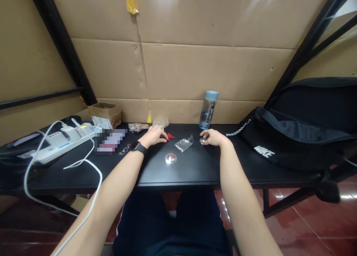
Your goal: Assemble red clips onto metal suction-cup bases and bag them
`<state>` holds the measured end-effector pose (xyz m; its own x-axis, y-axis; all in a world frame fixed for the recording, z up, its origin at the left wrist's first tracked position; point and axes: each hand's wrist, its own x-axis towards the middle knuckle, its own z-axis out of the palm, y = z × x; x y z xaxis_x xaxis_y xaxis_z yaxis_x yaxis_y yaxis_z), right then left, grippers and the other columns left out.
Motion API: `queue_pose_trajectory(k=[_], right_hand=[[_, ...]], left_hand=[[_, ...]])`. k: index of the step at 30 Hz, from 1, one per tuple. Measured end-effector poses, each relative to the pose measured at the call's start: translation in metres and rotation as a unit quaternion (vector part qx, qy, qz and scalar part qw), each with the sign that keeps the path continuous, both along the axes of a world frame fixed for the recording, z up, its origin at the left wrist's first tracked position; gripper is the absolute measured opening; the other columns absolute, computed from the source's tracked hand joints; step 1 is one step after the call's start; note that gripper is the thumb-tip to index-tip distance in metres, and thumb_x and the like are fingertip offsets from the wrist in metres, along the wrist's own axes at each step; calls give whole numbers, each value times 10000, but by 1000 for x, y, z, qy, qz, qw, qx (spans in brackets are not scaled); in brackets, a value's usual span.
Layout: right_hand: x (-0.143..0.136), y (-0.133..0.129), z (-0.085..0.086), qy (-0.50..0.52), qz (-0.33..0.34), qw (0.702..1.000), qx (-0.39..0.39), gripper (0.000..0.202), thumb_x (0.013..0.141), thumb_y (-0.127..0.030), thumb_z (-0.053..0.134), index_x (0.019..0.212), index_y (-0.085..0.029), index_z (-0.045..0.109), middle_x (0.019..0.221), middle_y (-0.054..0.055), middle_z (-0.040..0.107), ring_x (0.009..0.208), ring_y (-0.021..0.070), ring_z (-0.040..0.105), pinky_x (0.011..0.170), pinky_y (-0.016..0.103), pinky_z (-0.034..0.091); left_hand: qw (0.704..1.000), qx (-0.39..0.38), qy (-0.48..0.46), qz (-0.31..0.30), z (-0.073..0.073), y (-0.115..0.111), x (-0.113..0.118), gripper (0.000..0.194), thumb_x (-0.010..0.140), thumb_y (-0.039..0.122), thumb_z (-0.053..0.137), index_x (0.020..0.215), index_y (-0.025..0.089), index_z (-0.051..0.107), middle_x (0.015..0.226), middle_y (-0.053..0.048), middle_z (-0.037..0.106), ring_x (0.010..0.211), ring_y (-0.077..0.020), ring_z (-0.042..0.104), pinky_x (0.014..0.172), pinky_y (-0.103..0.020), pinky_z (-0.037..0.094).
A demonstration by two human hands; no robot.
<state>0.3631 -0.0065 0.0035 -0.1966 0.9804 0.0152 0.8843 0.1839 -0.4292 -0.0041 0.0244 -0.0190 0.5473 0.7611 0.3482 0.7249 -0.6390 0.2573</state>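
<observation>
Blk desk [192, 171]: L hand [155, 135] at red cord [170, 136], R hand [213, 137] on clear disc [202, 141] nr water bottle [207, 111]; can't tell if either grips. Loose pinch might let disc slip.

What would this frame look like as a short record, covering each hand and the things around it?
left hand: fingertips at a small red item; grip unclear
left wrist: dark watch
right hand: fingers at a small clear round piece; grip unclear
between hands: clear plastic bag
nearer table edge: clear disc with some red on it
behind right hand: bottle with blue lid, upright
far left: white power strip, open cardboard box
far right: black NIKE bag
</observation>
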Motion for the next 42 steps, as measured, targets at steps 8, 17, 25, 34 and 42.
queue_pose_trajectory(k=[8, 17, 25, 34, 42], right_hand=[[-2, -3, 2, 2, -7, 1000, 10, 508, 623, -155, 833, 1122, -199, 749, 1019, 45, 764, 840, 190, 714, 752, 256, 524], [-3, -5, 5, 70, -4, 995, 73, 453, 618, -141, 804, 1065, -192, 755, 1033, 61, 760, 760, 176, 698, 706, 268, 546], [-45, -20, 23, 397, 144, 884, 201, 427, 705, -234, 782, 1121, -224, 685, 1150, 76, 720, 989, 231, 701, 730, 299, 563], [-99, -33, 17, 407, 213, 858, 232, 436, 712, -209, 775, 1135, -235, 672, 1144, 63, 707, 1013, 232, 699, 755, 313, 539], [-101, -31, 15, 392, 207, 865, 236, 423, 723, -221, 776, 1134, -238, 678, 1133, 60, 728, 1004, 233, 705, 745, 315, 531]], left_hand=[[1000, 11, 26, 13, 1, -8, 11, 128, 881, 352, 682, 829, 253, 743, 1006, -76, 670, 1043, -294, 564, 929, -424, 379], [978, 81, -193, 9, 22, -30, 32, 112, 933, 331, 637, 895, 226, 636, 929, -38, 747, 927, -227, 660, 881, -374, 487], [936, 91, -340, -12, 28, -48, 60, 168, 911, 394, 707, 961, 251, 781, 955, -41, 781, 1047, -235, 668, 949, -387, 514], [955, 134, -264, 9, 32, -59, 71, 100, 912, 325, 709, 901, 254, 779, 1033, -43, 738, 1087, -255, 599, 981, -447, 445], [956, 133, -258, 30, 33, -61, 70, 92, 905, 307, 705, 885, 238, 762, 1082, -54, 669, 1111, -256, 560, 1020, -459, 408]])
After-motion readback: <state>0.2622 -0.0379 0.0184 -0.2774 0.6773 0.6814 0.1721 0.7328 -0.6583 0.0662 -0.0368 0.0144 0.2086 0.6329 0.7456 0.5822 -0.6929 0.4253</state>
